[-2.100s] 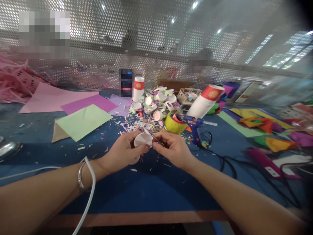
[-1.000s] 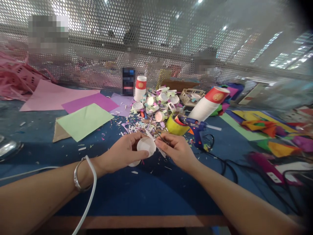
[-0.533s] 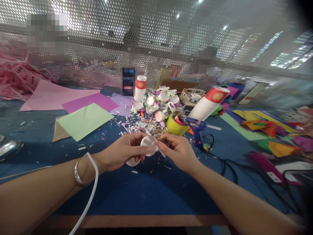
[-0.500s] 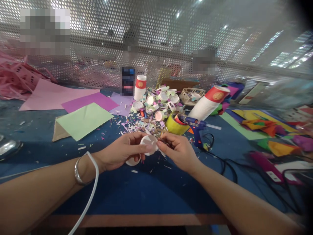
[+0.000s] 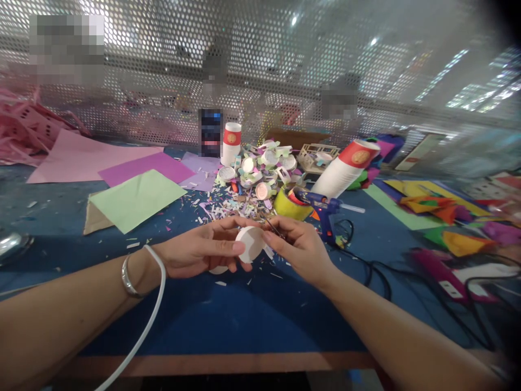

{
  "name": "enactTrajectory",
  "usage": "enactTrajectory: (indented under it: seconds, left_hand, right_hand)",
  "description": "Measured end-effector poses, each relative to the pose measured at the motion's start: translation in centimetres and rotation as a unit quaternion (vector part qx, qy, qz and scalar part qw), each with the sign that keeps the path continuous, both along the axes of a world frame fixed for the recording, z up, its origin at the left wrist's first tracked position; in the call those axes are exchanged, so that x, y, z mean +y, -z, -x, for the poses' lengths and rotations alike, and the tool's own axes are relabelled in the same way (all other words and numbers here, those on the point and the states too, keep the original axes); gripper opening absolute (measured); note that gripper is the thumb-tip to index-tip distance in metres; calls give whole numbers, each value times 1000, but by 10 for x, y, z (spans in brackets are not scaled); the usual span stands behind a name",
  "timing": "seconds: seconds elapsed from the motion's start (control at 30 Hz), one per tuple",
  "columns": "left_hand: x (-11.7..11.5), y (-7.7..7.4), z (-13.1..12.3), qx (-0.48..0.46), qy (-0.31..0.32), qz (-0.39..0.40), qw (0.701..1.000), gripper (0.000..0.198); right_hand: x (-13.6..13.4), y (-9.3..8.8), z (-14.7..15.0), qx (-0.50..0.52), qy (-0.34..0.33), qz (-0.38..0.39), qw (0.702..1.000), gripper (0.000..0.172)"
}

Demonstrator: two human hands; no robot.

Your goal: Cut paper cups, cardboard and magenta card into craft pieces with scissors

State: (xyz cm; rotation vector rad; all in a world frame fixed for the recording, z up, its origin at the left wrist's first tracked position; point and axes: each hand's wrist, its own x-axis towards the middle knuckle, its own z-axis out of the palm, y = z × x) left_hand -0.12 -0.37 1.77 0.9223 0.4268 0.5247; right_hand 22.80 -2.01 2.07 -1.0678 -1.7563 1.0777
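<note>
My left hand (image 5: 209, 247) is closed on a white paper disc (image 5: 249, 245), thumb on its face and fingers behind. My right hand (image 5: 299, 247) is closed at the disc's right edge, its thumb tip touching the rim. Between the right fingers shows a thin dark metal tool (image 5: 274, 227), perhaps scissors, mostly hidden by the hand. Below the left fingers, a second white round piece (image 5: 218, 269) lies partly covered. Just beyond the hands, paper scraps (image 5: 240, 207) are strewn over the blue table (image 5: 228, 320).
Behind the scraps rises a pile of small paper-cup pieces (image 5: 268, 158), beside an upright paper cup (image 5: 232, 144). On the right are a yellow tub (image 5: 291, 205), a leaning cup stack (image 5: 345, 171), a blue glue gun (image 5: 325, 209) and cables (image 5: 366, 266). Coloured sheets (image 5: 138, 198) lie left.
The white disc has turned so that its face shows more plainly, and it sits slightly further right. My left hand covers more of the second round piece.
</note>
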Motion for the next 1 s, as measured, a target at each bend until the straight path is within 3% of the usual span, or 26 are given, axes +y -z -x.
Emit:
enactTrajectory:
  seconds: [0.17, 0.33, 0.47, 0.63, 0.87, 1.0]
  left_hand:
    - [0, 0, 1, 9, -13, -65, 998, 49]
    - [3, 1, -1, 55, -97, -187, 976, 47]
    - [7, 5, -2, 87, -154, -242, 954, 50]
    - [7, 6, 0, 157, -210, -304, 916, 56]
    - [3, 6, 0, 249, -235, -420, 841, 49]
    - [3, 10, 0, 263, -248, -449, 818, 47]
  right_hand:
    - [-1, -1, -1, -11, 15, -3, 1000, 26]
    - [-4, -1, -3, -28, 11, -17, 999, 34]
    - [-6, 0, -4, -72, 2, -6, 997, 34]
    - [-5, -1, -4, -112, -41, 3, 993, 32]
    - [-5, -2, -2, -150, -55, 3, 987, 33]
    - [-4, -3, 0, -146, -60, 10, 987, 32]
